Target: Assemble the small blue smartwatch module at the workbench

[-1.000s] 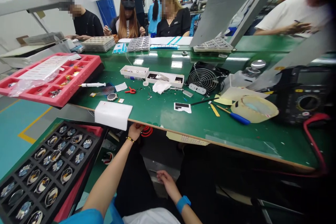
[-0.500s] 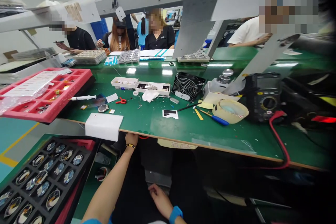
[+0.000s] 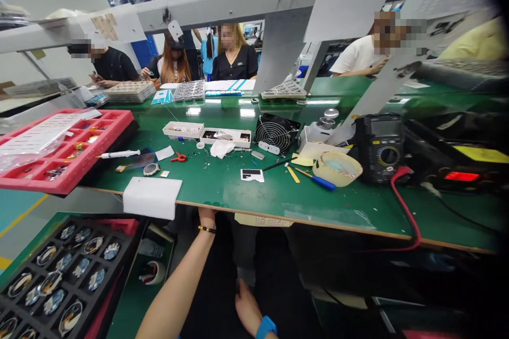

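My left hand (image 3: 207, 216), with a beaded bracelet (image 3: 207, 229) at the wrist, reaches under the front edge of the green table (image 3: 214, 190). The table edge hides its fingers, so whether it holds anything does not show. Low over my dark-clothed lap rests my right hand (image 3: 247, 307), a blue wristband (image 3: 266, 326) behind it. Its fingers are partly seen, loosely stretched, and nothing shows in them. A white foam sheet (image 3: 151, 197) hangs over the table edge near my left hand. Under the tabletop, a pale perforated tray (image 3: 262, 220) sits just right of that hand.
A black tray (image 3: 66, 275) of watch parts lies lower left, below a red compartment tray (image 3: 69, 185). On the table are a syringe (image 3: 121, 154), a red clip (image 3: 178, 157), a fan (image 3: 277, 135), a tape roll (image 3: 338, 168) and a multimeter (image 3: 379, 148). Several people sit across.
The view has shifted, so the table things appear farther left. My left hand has slid right and further under the table edge. My right hand's fingers show less than before.
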Demonstrator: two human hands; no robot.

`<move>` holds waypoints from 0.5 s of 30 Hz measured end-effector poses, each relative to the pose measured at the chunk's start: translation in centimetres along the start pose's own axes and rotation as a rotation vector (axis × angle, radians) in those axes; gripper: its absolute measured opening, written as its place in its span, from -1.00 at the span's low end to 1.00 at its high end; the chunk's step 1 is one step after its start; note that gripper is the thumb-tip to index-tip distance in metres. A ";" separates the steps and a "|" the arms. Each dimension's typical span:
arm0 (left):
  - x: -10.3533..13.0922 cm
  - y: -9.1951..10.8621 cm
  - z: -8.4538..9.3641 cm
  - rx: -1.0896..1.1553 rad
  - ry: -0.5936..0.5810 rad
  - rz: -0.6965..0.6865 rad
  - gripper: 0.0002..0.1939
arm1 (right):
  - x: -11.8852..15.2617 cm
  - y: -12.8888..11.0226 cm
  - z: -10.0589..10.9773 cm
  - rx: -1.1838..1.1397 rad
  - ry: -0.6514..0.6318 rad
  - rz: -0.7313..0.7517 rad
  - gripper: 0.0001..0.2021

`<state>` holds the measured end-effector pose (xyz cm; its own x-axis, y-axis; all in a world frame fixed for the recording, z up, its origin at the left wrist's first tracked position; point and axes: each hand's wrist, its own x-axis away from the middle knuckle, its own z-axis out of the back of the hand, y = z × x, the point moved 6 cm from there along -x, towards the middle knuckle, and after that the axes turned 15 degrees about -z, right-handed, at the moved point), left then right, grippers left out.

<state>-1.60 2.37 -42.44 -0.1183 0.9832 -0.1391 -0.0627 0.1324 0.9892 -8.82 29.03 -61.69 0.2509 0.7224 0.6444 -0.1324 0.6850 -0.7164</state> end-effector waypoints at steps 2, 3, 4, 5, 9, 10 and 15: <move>0.9 0.5 0.4 0.189 0.106 0.051 -0.58 | 0.1 -0.2 0.6 -0.025 0.000 0.036 -0.41; 1.4 0.8 0.7 0.273 0.149 0.072 -0.55 | 0.3 -0.5 0.9 -0.044 0.001 0.059 -0.40; 2.0 1.1 1.0 0.346 0.180 0.090 -0.53 | 0.4 -0.7 1.3 -0.064 0.004 0.079 -0.38; 2.5 1.4 1.2 0.406 0.199 0.107 -0.51 | 0.6 -0.9 1.6 -0.084 0.009 0.092 -0.35; 4.1 2.3 1.6 0.537 0.234 0.171 -0.53 | 0.7 -1.1 2.5 -0.141 0.036 0.086 -0.27; 4.4 2.3 1.8 0.550 0.250 0.174 -0.54 | 0.6 -1.1 2.6 -0.149 0.043 0.086 -0.27; 7.7 -0.6 3.0 0.499 0.233 0.199 -0.44 | 0.0 -1.5 2.7 -0.176 0.088 0.125 -0.28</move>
<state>0.51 10.22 -43.95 -0.2980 0.9492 0.1013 0.4505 0.0463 0.8916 -11.22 28.27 -59.93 0.3267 0.7842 0.5275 -0.0008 0.5584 -0.8296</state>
